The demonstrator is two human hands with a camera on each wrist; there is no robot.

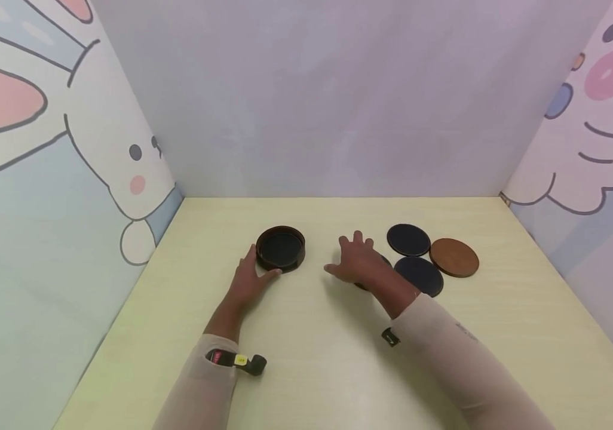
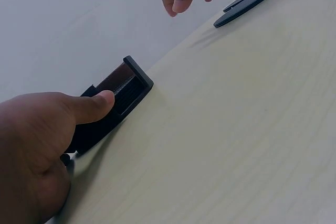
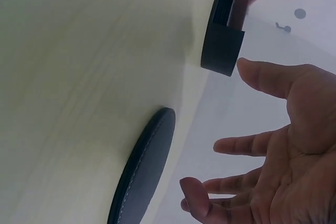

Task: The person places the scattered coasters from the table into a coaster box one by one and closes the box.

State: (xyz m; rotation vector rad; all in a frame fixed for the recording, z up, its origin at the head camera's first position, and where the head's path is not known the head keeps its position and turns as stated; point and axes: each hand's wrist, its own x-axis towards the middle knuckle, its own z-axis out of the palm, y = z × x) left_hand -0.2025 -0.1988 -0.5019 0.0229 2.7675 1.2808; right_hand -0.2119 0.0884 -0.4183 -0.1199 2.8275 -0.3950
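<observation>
My left hand (image 1: 246,280) grips the near left side of a round black coaster holder (image 1: 281,249), which stands on the table. In the left wrist view, the thumb lies by the notch in the holder's wall (image 2: 137,74). The right hand (image 1: 357,263) hovers with spread fingers and holds nothing; in the right wrist view its palm (image 3: 299,166) shows bare. Below it lies a round black coaster (image 3: 149,171) with a stitched edge, partly hidden by the hand in the head view. Two more black coasters (image 1: 408,240) and a brown coaster (image 1: 454,258) lie to its right.
The pale wooden table (image 1: 306,358) runs back to a plain grey-lilac wall (image 1: 339,107). Side walls with a cartoon rabbit (image 1: 118,137) and a pink-cheeked figure (image 1: 597,149) close it in on the left and right.
</observation>
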